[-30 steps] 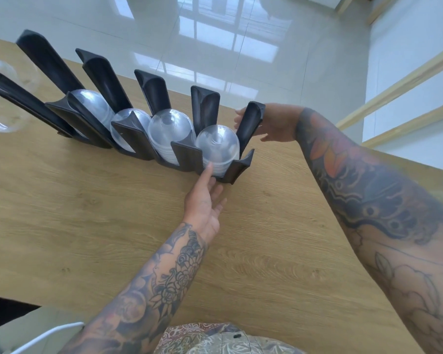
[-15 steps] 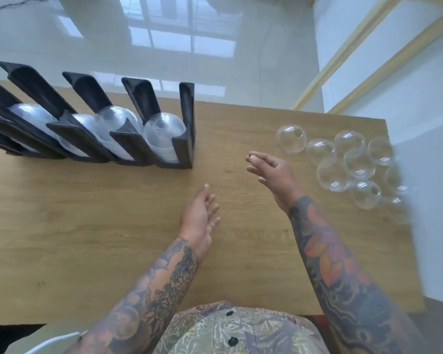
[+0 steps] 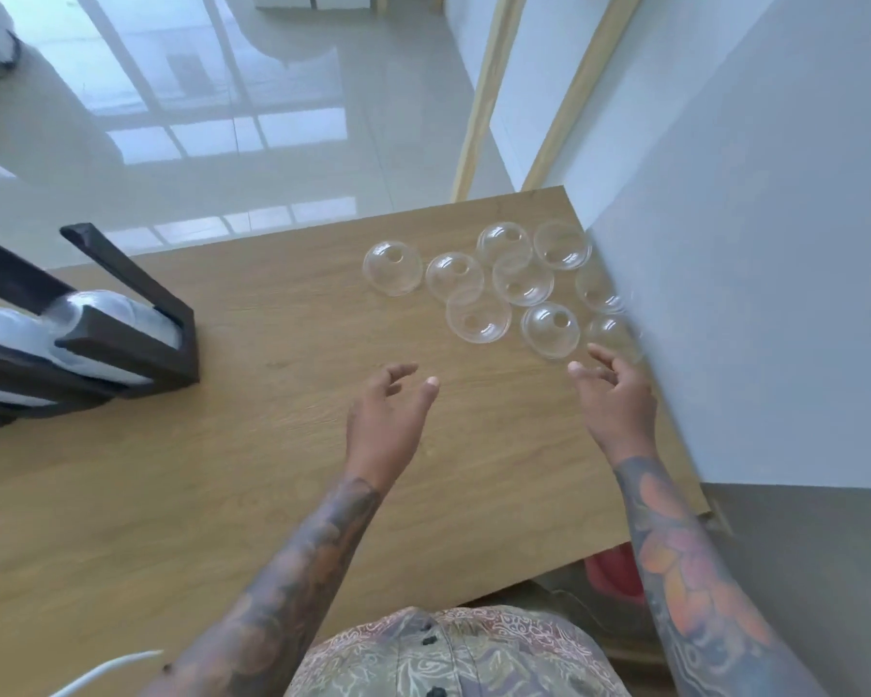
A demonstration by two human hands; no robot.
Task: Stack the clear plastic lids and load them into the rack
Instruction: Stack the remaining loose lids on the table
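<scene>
Several clear dome lids (image 3: 478, 315) lie loose on the far right of the wooden table (image 3: 222, 470), close to the white wall. My right hand (image 3: 614, 399) hovers open just in front of the nearest lids, its fingertips almost at one lid (image 3: 609, 332). My left hand (image 3: 388, 420) is open above the table's middle, holding nothing. The black rack (image 3: 137, 344) stands at the left edge of view with stacks of clear lids (image 3: 91, 306) in its slots.
A white wall (image 3: 775, 294) runs along the table's right edge. Beyond the far edge is a glossy tiled floor. A red object (image 3: 614, 570) sits below the table's near right corner.
My view has swung right, away from the rack. Both hands have moved right toward the loose lids, the right one now nearly touching them.
</scene>
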